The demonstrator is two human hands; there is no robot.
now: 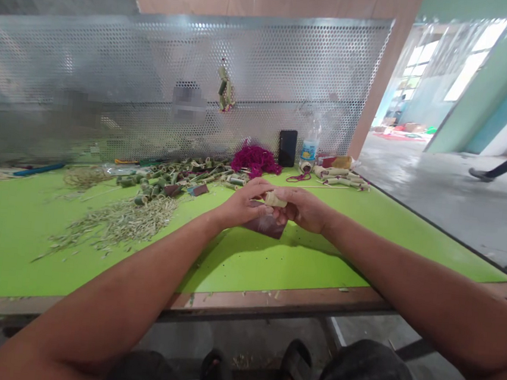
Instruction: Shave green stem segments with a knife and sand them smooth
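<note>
A short, pale bamboo piece (274,200) is held between my two hands over the green tabletop. My right hand (302,206) is closed around its right end, thumb on top. My left hand (248,203) curls around the left end, its fingers closed against the piece. Just under both hands is a brown sheet of sandpaper (269,226); whether the fingers touch it is hidden. Several green bamboo pieces (159,184) lie in a heap to the left, behind a pile of pale shavings (129,220).
Purple string (255,159), a black phone (287,148) and a plastic bottle (310,145) stand along the perforated metal panel (283,67). Strung bamboo pieces (342,178) lie at the back right. Small sandpaper scraps (198,190) sit near the heap. The table's wooden edge (252,297) runs in front.
</note>
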